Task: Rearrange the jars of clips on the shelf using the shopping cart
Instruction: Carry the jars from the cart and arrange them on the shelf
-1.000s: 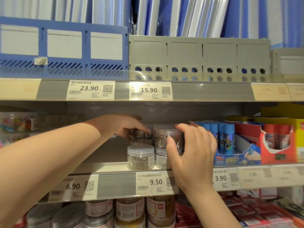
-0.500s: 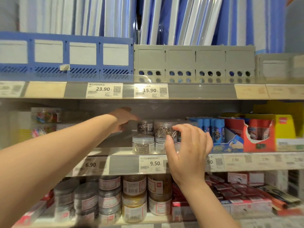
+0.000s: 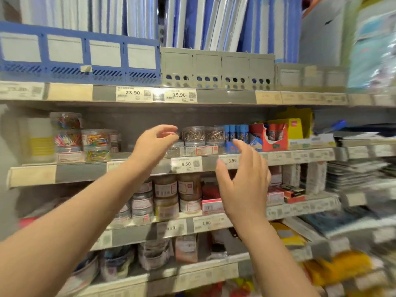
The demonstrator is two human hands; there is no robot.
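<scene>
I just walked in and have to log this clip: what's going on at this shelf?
A person faces a stationery shelf with both hands raised and empty. The left hand hovers, fingers loosely curled, just beside the jars of metal clips, which are stacked two high above the 9.50 price tag. The right hand is spread open lower down, in front of the shelf edge. Neither hand has a grip on any jar.

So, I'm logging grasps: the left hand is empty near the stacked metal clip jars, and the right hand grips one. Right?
Not quite. The head view shows the right hand gripping nothing: its fingers are spread, clear of the metal clip jars. The left hand is empty near them, as you said.
</scene>
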